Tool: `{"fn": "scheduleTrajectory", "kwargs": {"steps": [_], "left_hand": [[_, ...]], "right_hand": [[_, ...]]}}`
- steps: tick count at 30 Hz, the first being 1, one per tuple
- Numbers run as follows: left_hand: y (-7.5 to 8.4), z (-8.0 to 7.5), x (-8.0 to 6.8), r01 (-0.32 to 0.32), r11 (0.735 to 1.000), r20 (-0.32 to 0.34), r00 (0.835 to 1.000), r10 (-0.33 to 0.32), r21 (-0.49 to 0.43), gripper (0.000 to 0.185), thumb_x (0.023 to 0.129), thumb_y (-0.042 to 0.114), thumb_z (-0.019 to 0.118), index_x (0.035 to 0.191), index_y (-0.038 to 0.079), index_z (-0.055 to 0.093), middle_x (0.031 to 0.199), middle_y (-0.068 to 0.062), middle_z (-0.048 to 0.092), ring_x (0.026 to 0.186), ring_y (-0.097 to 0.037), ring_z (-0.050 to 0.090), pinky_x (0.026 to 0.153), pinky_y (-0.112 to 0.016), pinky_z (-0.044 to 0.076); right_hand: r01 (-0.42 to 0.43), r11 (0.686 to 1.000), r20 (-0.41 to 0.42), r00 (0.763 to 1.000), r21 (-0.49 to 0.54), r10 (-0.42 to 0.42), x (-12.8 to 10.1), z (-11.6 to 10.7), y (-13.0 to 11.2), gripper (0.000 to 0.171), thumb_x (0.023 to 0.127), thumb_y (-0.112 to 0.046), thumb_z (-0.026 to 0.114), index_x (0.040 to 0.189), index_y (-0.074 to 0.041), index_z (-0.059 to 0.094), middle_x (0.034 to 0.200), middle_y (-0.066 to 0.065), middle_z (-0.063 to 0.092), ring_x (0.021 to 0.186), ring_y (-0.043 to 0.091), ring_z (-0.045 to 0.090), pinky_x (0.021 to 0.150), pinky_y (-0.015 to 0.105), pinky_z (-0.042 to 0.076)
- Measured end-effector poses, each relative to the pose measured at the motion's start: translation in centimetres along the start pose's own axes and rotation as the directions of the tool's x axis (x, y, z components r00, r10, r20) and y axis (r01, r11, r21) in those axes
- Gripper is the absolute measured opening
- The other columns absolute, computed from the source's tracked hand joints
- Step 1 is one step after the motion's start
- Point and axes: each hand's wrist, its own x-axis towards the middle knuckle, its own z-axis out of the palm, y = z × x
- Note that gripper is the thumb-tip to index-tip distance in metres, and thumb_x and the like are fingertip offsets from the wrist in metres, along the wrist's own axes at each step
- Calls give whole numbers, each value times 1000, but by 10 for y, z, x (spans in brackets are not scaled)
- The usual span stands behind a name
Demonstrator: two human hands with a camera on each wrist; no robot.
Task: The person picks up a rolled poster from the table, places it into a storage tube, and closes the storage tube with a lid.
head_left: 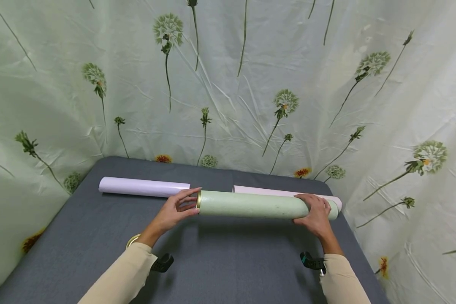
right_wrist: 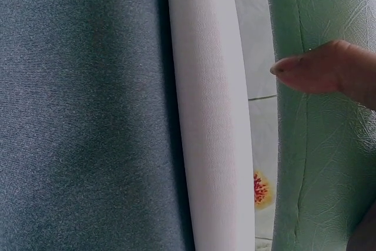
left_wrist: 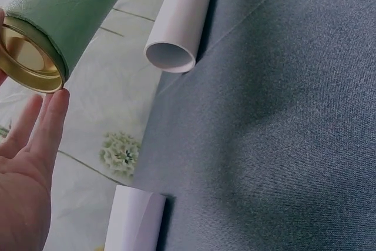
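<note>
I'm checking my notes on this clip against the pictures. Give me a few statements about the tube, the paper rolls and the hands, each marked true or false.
1. Both hands are on the green tube. True: the left hand is at its gold-rimmed end, the right hand near the other end.
2. The tube's gold-rimmed end is closed by a lid. False: it is open.
3. Two pale paper rolls lie on the grey table behind the tube. True.
4. The backdrop is plain white. False: it is printed with dandelions.
</note>
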Motion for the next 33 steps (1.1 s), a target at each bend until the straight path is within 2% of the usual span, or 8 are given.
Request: {"fn": "scheduleTrajectory", "kwargs": {"steps": [11, 13, 16, 21, 26, 33], "left_hand": [[0, 1, 1, -8, 999, -42, 999, 6, -46, 62, 82, -2, 73, 138, -6, 46, 132, -29, 49, 122, -43, 49, 99, -47, 43], [0, 1, 2, -13, 999, -42, 999, 11, -50, 62, 82, -2, 73, 138, -7, 46, 133, -28, 49, 122, -39, 50, 99, -44, 44], [0, 1, 2, -15, 998, -42, 999, 13, -56, 63, 82, -1, 73, 138, -7, 46, 135, -27, 47, 120, -25, 53, 98, -38, 45], [2, 1, 2, -35, 997, -49, 998, 32, -68, 63, 81, -2, 74, 137, -7, 46, 138, -25, 43, 114, -5, 54, 99, -42, 43], [1, 1, 1, -54, 995, -56, 997, 49, -85, 63, 79, -6, 73, 136, -10, 46, 134, -28, 46, 111, -4, 55, 98, -45, 43], [1, 2, 1, -59, 994, -64, 997, 53, -91, 63, 78, -5, 75, 134, -12, 47, 130, -30, 49, 110, -5, 58, 94, -33, 49]], "right_hand": [[0, 1000, 3, 1000, -6, 0, 1, 1, -1, 72, 49, 1, 91, 116, -1, 63, 119, 24, 59, 115, 44, 43, 100, 64, 12], [5, 1000, 3, 1000, -5, -5, 1, 1, -1, 73, 49, 0, 92, 116, -2, 63, 119, 24, 59, 114, 43, 43, 99, 64, 13], [17, 1000, -2, 1000, 1, -17, 1, 1, 0, 73, 50, -2, 93, 116, -2, 64, 118, 23, 60, 113, 43, 44, 99, 64, 14], [49, 999, -23, 999, -1, -49, -1, 1, 1, 72, 49, -4, 94, 115, -2, 64, 116, 22, 61, 111, 42, 46, 97, 64, 15], [84, 996, -44, 996, -9, -84, -3, 2, 4, 73, 48, -5, 94, 114, -2, 64, 114, 22, 62, 109, 39, 48, 94, 63, 18], [133, 991, -64, 989, -11, -134, -5, 2, 7, 73, 46, -7, 95, 112, -3, 65, 113, 20, 64, 107, 36, 50, 88, 57, 23]]}}
